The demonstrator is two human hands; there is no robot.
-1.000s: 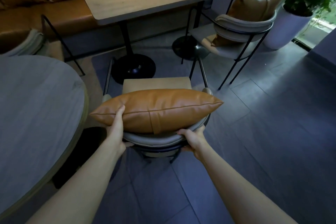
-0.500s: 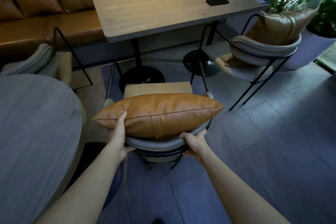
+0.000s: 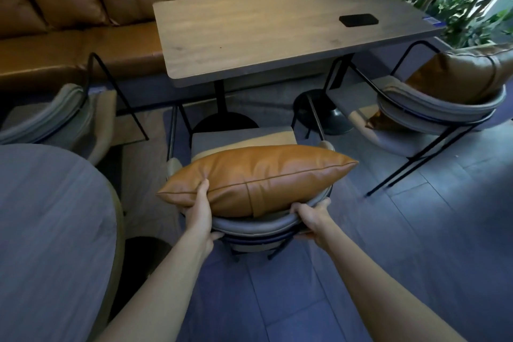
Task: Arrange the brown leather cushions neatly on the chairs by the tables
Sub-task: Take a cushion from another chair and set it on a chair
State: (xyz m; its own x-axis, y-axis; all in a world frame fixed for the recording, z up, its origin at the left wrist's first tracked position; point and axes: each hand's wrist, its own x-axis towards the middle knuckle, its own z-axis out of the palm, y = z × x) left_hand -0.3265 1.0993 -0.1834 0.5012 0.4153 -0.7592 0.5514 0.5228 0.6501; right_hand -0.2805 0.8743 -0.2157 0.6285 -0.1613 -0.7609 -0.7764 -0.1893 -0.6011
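A brown leather cushion (image 3: 258, 178) lies lengthwise along the curved grey backrest of the near chair (image 3: 249, 223), which faces the rectangular table (image 3: 266, 33). My left hand (image 3: 200, 208) holds the cushion's lower left part, thumb pressed into the leather. My right hand (image 3: 313, 216) grips the backrest's right side just under the cushion's edge. A second brown cushion (image 3: 466, 72) leans upright in the chair (image 3: 433, 108) at the right.
A round grey table (image 3: 50, 230) fills the left foreground. A third grey chair (image 3: 55, 116) stands at the left, by a brown leather bench (image 3: 69, 44). A black phone (image 3: 358, 20) lies on the rectangular table. Plants (image 3: 469, 16) stand at the far right.
The view has tilted up and shifted, so the table and right chair sit lower in frame. Both hands keep their hold; the cushion stays on the backrest.
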